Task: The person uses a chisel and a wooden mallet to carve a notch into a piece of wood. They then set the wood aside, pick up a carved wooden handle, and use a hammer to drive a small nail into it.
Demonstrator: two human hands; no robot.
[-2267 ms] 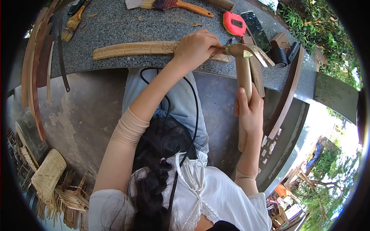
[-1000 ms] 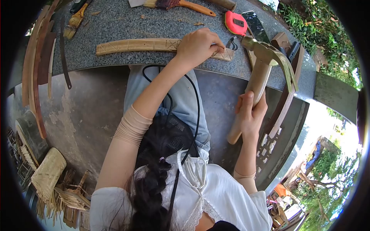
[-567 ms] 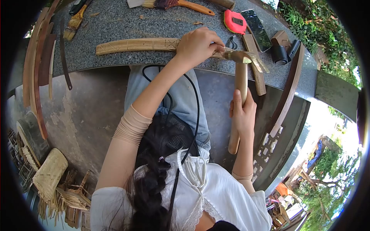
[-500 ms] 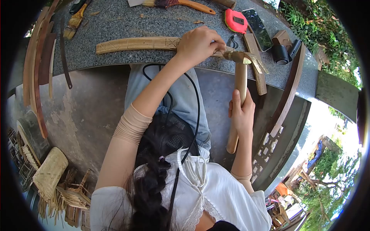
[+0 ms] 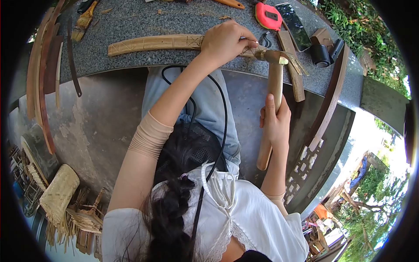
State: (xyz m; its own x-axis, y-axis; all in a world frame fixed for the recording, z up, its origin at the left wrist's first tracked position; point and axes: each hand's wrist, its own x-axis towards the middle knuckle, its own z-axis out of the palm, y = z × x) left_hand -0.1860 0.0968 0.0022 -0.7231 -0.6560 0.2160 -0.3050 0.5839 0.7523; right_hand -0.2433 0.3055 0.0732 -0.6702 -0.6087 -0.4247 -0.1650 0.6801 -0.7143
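Observation:
A curved pale wooden strip (image 5: 157, 43) with pencil marks lies along the near edge of the stone tabletop. Over its right part rests my left hand (image 5: 224, 43), thumb and fingertips pinched together; whatever they hold is too small to make out. My right hand (image 5: 276, 120) is wrapped round the wooden handle of a hammer (image 5: 275, 76). The metal hammer head is just right of my left fingertips, at the strip's right end. Split, thin wood ends (image 5: 297, 65) stick out beyond the head.
A red tape measure (image 5: 268, 16), a phone (image 5: 293, 26) and a black cylindrical device (image 5: 320, 54) lie at the back right. A brush (image 5: 83, 22) lies at the left, near long wooden strips (image 5: 38, 78). A dark cable (image 5: 224, 109) crosses my lap.
The view has shifted slightly, so the tabletop things sit higher in it. The hammer head stays close to my left fingertips, and both hands keep their grips.

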